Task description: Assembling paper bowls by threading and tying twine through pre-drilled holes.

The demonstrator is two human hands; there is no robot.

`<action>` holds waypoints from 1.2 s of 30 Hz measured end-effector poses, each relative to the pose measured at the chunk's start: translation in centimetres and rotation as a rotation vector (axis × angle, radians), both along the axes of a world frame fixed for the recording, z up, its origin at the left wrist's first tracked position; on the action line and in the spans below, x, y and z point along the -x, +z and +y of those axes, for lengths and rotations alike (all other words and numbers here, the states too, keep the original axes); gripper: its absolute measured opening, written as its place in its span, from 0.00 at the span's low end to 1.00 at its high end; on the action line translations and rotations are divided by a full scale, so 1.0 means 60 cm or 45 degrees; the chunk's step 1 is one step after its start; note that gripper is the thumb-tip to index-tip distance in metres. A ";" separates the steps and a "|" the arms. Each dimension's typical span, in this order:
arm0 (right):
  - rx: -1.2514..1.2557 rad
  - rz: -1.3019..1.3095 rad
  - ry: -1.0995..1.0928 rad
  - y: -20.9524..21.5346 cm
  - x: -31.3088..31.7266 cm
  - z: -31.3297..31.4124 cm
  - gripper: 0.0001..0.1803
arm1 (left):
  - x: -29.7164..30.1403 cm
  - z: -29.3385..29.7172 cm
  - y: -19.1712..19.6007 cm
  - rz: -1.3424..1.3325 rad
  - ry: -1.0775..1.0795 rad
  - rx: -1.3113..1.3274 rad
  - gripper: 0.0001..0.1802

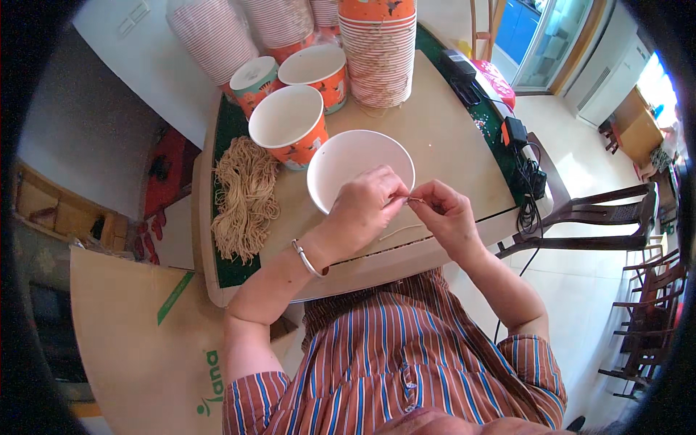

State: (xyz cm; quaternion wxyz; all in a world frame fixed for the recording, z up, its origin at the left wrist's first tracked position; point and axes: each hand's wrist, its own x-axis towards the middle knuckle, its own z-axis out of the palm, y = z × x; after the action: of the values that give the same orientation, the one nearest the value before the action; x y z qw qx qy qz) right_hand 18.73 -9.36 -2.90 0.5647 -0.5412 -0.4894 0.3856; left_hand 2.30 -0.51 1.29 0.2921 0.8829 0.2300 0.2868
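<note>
The fingers (pixel 396 196) of the left hand (pixel 367 194) and right hand (pixel 446 216) are pinched narrowly on a thin cord (pixel 416 200), held beside an open paper bucket (pixel 351 156). A tan tabletop (pixel 453 141) is bordered in green and crowded with stacked buckets (pixel 377 61) and bundled string (pixel 245 199); dark wooden chairs (pixel 612 212) are set on pale flooring (pixel 580 297).

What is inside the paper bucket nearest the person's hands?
Only plain white interior shows in the bucket; no contents are visible. The left hand covers the lower-right part of its opening, so what lies behind it cannot be seen.
</note>
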 end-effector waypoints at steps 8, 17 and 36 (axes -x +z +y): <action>0.056 -0.005 0.001 0.007 0.004 -0.001 0.03 | -0.002 -0.005 -0.004 0.005 0.026 -0.247 0.05; 0.071 0.034 -0.020 0.000 0.003 0.004 0.04 | -0.001 -0.001 -0.007 -0.028 0.042 0.039 0.05; -0.026 -0.015 -0.066 -0.016 0.013 0.006 0.03 | 0.004 0.013 -0.005 0.033 -0.035 0.311 0.04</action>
State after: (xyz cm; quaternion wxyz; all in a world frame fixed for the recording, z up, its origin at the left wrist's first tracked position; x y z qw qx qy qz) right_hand 17.95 -8.97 -3.86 0.5771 -0.5502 -0.4823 0.3628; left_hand 2.06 0.25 0.97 0.3986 0.8474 0.2547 0.2411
